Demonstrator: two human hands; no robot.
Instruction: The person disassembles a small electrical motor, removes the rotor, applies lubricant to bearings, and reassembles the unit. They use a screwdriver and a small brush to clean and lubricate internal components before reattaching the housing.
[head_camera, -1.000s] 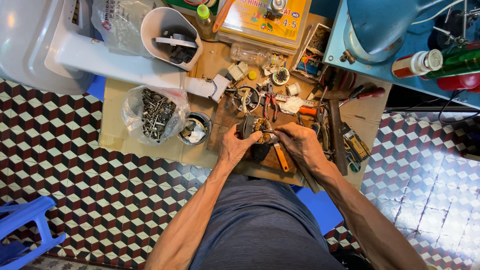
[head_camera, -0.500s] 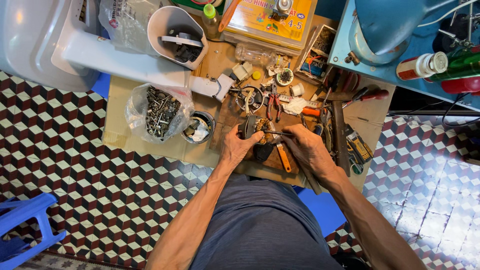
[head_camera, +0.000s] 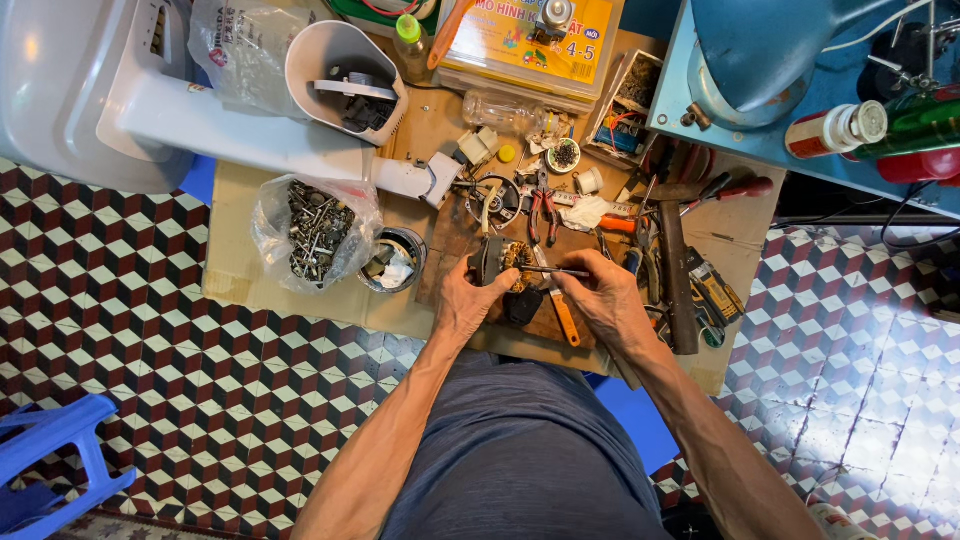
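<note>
I'm looking straight down over the low work board (head_camera: 250, 270). My left hand (head_camera: 462, 298) is wrapping around a small motor (head_camera: 503, 262) with copper windings; the fingers are curling tight on its dark casing, thumb side toward me. The motor is sitting just off the left fingertips, over the board's centre.

My right hand (head_camera: 605, 298) is pinching a thin metal rod (head_camera: 553, 270), fingers closed on its right end. The rod is running level from the right fingertips across to the motor, its tip touching the windings. I can't tell whether it's a driver, a pick or a shaft.

An orange-handled tool (head_camera: 562, 315) is lying just below the rod, between both hands, angled toward me. Red-handled pliers (head_camera: 541, 203) are lying beyond the fingers, just past the motor. A round ring part (head_camera: 495, 200) is sitting beside them, beyond the left fingers.

Left of the left fingers: a small round tin (head_camera: 392, 262) of bits, then a clear bag of screws (head_camera: 315, 232) touching it. A white appliance body (head_camera: 200, 110) is lying well beyond those.

Right of the right fingers: a long dark bar (head_camera: 677, 280) lying on the board, and a red-handled screwdriver (head_camera: 728, 190) farther out.
</note>
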